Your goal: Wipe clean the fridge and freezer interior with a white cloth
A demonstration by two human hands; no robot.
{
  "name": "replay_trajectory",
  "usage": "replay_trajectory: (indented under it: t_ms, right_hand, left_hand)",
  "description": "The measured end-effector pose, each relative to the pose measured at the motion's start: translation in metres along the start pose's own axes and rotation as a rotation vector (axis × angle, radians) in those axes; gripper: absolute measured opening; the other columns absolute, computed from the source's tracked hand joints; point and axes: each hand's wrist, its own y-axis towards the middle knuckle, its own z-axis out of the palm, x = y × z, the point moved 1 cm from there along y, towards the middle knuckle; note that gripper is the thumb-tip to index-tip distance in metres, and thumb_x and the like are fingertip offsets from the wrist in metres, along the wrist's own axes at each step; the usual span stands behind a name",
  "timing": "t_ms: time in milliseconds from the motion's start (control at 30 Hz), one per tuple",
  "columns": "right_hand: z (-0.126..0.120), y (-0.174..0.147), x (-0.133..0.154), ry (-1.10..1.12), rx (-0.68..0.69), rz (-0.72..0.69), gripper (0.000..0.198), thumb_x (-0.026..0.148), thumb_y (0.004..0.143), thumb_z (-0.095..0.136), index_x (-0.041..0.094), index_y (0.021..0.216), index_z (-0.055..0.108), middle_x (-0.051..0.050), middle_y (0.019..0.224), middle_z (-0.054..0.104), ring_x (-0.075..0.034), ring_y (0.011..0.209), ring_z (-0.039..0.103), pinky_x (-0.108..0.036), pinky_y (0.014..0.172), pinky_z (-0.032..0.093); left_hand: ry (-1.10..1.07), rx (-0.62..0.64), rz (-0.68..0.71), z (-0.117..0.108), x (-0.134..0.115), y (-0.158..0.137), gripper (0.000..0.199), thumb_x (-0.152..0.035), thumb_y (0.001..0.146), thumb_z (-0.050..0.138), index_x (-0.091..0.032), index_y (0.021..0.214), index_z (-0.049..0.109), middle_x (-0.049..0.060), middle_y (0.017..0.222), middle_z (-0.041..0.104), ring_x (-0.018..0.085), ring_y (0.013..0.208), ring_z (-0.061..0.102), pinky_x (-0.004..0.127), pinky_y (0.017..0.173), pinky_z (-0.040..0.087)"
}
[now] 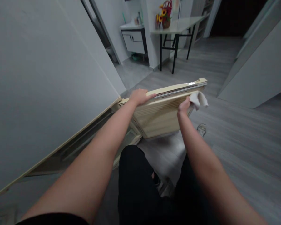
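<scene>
A cream door with a ridged inner panel and a seal-like strip along its top edge stands swung open from a low appliance. My left hand grips the door's top edge near the hinge side, thumb stretched along it, other fingers partly hidden behind. Bunched in my right hand is a white cloth, held at the upper free-side corner of the door's inner face. The cloth's loose end hangs past the door's side edge. The appliance's inside is dark and mostly covered by my left arm.
My knees are bent close to the door. A white surface rises on the left. Beyond are a table with a flower basket, a small vanity cabinet and a white panel on the right. Grey flooring lies between.
</scene>
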Motion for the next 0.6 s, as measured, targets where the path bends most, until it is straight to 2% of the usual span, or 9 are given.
replay_trajectory:
  t_ms: [33, 100, 200, 267, 367, 500, 600]
  right_hand:
    - [-0.017, 0.016, 0.004, -0.083, -0.027, -0.021, 0.078, 0.045, 0.102, -0.001, 0.001, 0.131, 0.057, -0.024, 0.13, 0.057, -0.033, 0.136, 0.047, -0.058, 0.116, 0.034]
    - [-0.043, 0.031, 0.019, -0.26, 0.024, -0.139, 0.071, 0.047, 0.104, 0.011, 0.001, 0.133, 0.057, -0.025, 0.138, 0.053, -0.035, 0.142, 0.039, -0.062, 0.119, 0.023]
    - [-0.063, 0.023, 0.045, -0.532, 0.254, -0.39, 0.059, 0.044, 0.101, 0.034, 0.001, 0.135, 0.057, -0.026, 0.149, 0.046, -0.04, 0.149, 0.026, -0.065, 0.122, 0.01]
    - [-0.069, 0.011, 0.059, -0.627, 0.374, -0.475, 0.054, 0.04, 0.099, 0.042, 0.001, 0.133, 0.059, -0.026, 0.149, 0.047, -0.04, 0.15, 0.024, -0.064, 0.123, 0.008]
    - [-0.073, 0.006, 0.071, -0.608, 0.455, -0.492, 0.047, 0.035, 0.096, 0.049, 0.0, 0.124, 0.064, -0.025, 0.145, 0.052, -0.04, 0.148, 0.028, -0.061, 0.124, 0.009]
    - [-0.069, 0.023, 0.081, -0.474, 0.492, -0.485, 0.033, 0.032, 0.092, 0.055, 0.007, 0.107, 0.07, -0.02, 0.137, 0.059, -0.038, 0.144, 0.031, -0.056, 0.126, 0.009]
    - [-0.063, 0.035, 0.083, -0.415, 0.484, -0.515, 0.028, 0.031, 0.091, 0.055, 0.01, 0.103, 0.07, -0.018, 0.131, 0.063, -0.036, 0.142, 0.033, -0.056, 0.125, 0.009]
  left_hand:
    - [0.0, -0.002, -0.002, 0.0, -0.001, -0.001, 0.082, -0.081, 0.09, 0.027, -0.017, 0.107, 0.074, 0.018, 0.111, 0.074, 0.035, 0.103, 0.066, 0.039, 0.082, 0.045]
    - [0.003, -0.006, -0.011, -0.001, -0.002, -0.003, 0.082, -0.08, 0.091, 0.026, -0.016, 0.11, 0.074, 0.019, 0.113, 0.074, 0.036, 0.105, 0.067, 0.039, 0.084, 0.046]
    - [-0.002, -0.029, -0.026, 0.0, -0.006, -0.009, 0.081, -0.076, 0.094, 0.025, -0.013, 0.115, 0.072, 0.021, 0.114, 0.073, 0.037, 0.105, 0.067, 0.041, 0.084, 0.046]
    - [-0.016, -0.076, -0.033, 0.001, -0.009, -0.015, 0.078, -0.071, 0.097, 0.024, -0.011, 0.118, 0.07, 0.022, 0.116, 0.072, 0.037, 0.107, 0.067, 0.041, 0.084, 0.046]
    - [-0.033, -0.156, -0.027, 0.003, -0.014, -0.028, 0.067, -0.059, 0.102, 0.024, -0.01, 0.119, 0.067, 0.022, 0.12, 0.07, 0.035, 0.11, 0.065, 0.041, 0.087, 0.045]
    - [-0.052, -0.22, 0.001, 0.005, -0.016, -0.04, 0.057, -0.049, 0.104, 0.026, -0.012, 0.12, 0.067, 0.019, 0.121, 0.07, 0.031, 0.113, 0.063, 0.039, 0.092, 0.043]
    - [-0.067, -0.259, -0.002, 0.009, -0.018, -0.045, 0.054, -0.044, 0.105, 0.026, -0.013, 0.124, 0.065, 0.018, 0.124, 0.069, 0.029, 0.117, 0.061, 0.039, 0.099, 0.042]
